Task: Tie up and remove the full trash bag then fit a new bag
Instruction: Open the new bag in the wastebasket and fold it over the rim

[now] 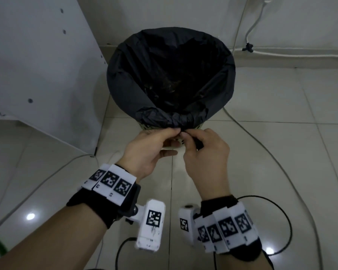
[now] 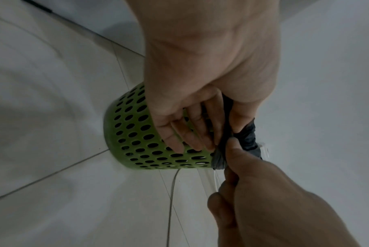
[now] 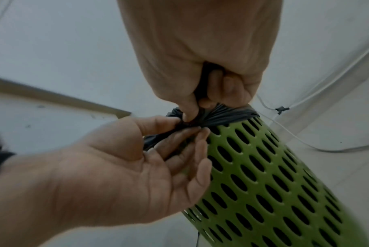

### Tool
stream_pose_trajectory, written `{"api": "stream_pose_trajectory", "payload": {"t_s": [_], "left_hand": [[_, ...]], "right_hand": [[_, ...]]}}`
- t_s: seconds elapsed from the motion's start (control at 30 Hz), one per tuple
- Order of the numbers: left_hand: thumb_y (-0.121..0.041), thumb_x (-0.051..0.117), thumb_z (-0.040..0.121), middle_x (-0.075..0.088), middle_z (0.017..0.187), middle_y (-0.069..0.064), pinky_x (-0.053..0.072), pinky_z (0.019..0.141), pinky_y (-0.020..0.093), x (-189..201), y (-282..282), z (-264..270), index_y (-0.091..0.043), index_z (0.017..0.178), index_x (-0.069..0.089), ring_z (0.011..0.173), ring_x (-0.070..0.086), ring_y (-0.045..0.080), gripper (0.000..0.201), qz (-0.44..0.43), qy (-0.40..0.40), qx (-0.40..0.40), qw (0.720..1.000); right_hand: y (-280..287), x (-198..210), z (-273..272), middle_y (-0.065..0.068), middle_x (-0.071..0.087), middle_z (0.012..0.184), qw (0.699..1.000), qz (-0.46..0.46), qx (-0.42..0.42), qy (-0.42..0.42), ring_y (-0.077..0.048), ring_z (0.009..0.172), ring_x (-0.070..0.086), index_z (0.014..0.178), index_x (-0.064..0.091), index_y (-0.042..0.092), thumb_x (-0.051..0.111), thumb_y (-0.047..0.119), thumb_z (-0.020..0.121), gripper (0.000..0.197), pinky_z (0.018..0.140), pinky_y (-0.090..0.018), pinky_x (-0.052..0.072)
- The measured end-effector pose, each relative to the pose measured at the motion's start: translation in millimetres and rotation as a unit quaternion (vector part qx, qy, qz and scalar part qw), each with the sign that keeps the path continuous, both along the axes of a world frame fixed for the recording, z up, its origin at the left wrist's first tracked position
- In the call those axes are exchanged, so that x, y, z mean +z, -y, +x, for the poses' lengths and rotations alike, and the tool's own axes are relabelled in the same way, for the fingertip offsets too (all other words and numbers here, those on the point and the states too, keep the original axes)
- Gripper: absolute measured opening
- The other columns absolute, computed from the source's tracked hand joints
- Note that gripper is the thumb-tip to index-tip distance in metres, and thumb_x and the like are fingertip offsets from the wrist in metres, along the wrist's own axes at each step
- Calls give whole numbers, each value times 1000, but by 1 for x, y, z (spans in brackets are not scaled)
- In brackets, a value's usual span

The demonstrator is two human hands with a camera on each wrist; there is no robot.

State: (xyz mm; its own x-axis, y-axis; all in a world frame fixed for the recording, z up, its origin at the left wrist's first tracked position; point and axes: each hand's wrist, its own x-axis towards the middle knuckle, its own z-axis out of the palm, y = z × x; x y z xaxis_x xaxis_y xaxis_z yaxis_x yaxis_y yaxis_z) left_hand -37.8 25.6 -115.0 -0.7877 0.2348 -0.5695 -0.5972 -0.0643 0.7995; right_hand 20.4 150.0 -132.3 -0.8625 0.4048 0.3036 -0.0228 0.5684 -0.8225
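Both hands point(image 1: 183, 145) on crinkled black bag point(image 1: 125, 84); perforated bin point(image 3: 274, 167)

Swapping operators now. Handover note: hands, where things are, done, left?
Left hand: pinches the bunched bag edge at the bin's near side.
Right hand: pinches the same bunch, with a strand of bag running through its fingers.
Bag: black, mouth open, folded over the rim of the green bin, which stands on the floor.
Done: whether that bunch is a knot cannot be told.
Left: tie up the bag, lift it out, fit a new one; none in view.
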Motion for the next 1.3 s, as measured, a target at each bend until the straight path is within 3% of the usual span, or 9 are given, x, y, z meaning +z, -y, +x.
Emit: {"api": "stream_pose_trajectory", "payload": {"t_s": [0.1,0.27,0.5,0.6,0.73,0.87,1.13,1.23,1.3], "left_hand": [[-14,57,94,68,119,23,49,101,51,-2,2,2,5,122,64,103,64,29,35,33,2,-13,999],[-16,61,94,71,110,15,52,96,44,-2,1,3,2,113,69,97,65,26,28,67,11,-51,996],[-4,69,87,73,107,20,59,76,34,-1,-11,-2,1,114,69,88,65,25,27,46,4,18,999],[-2,69,86,75,86,12,57,63,27,0,-13,-4,-1,102,72,73,68,19,16,39,5,63,997],[-7,74,83,73,84,10,61,74,36,0,-6,-3,-4,98,74,81,68,23,16,31,20,32,999],[-16,73,86,69,120,22,52,100,51,0,-3,3,0,114,71,114,64,34,32,35,21,-26,999],[-16,65,91,66,89,13,51,91,41,-3,-15,13,-3,99,69,84,65,23,16,63,28,-29,997],[-13,68,88,70,79,5,48,79,34,-5,-20,15,-9,89,74,74,66,15,7,21,5,24,999],[-9,71,87,74,80,5,49,73,30,-6,-22,14,-10,90,75,71,67,13,6,10,-2,57,998]], "right_hand": [[-1,7,-10,7,68,69,968,-186,3,165,-4,62,63,81,71,11,60,17,98,21,55,-11,46],[-12,15,-23,3,32,52,699,-646,21,307,-8,37,22,81,52,14,48,12,102,22,35,-20,17],[-7,10,-5,3,62,70,963,-237,-30,123,-7,58,54,84,63,13,68,15,90,8,55,-18,43],[5,6,9,7,63,84,999,-45,25,7,3,75,55,104,75,16,72,8,86,19,73,-2,39],[2,-12,5,8,56,80,1000,13,10,-27,4,69,48,98,79,13,79,4,81,20,71,1,36],[-9,-8,-1,9,68,73,977,-200,34,61,3,70,61,84,77,18,69,11,92,12,67,-12,46],[-23,-5,-11,1,32,54,684,-677,117,248,-9,38,21,69,54,10,55,19,86,20,39,-22,16],[-26,2,-9,2,33,54,694,-651,94,293,-9,40,20,71,53,10,55,19,95,25,41,-23,15],[-26,4,-2,-3,43,61,783,-565,39,257,-12,44,31,83,54,8,62,17,96,19,42,-23,25]]}}
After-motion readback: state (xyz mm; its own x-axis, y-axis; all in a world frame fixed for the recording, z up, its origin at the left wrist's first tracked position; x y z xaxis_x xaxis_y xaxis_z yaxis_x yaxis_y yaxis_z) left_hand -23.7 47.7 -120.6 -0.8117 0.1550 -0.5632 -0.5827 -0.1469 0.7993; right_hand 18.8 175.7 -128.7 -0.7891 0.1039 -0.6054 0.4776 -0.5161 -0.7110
